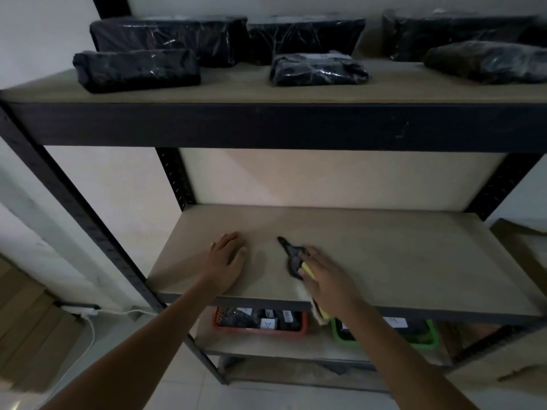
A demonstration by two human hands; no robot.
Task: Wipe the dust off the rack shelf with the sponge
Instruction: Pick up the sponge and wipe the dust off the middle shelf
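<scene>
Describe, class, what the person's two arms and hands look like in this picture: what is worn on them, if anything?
Both forearms are bare up to the picture's lower edge: no sleeves show. The left hand and right hand wear no gloves. No watch, bracelet or ring is visible, though the dim light hides fine detail.

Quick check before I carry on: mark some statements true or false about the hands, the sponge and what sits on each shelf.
1. The left hand lies flat on the middle shelf, holding nothing. True.
2. The right hand presses a yellow sponge on that shelf. True.
3. The sponge is on the top shelf. False: it is on the middle shelf; the top one holds black wrapped packages.
4. A dark tool lies by the right hand's fingertips. True.
5. The bottom shelf holds two blue bins. False: a red bin and a green bin.
</scene>
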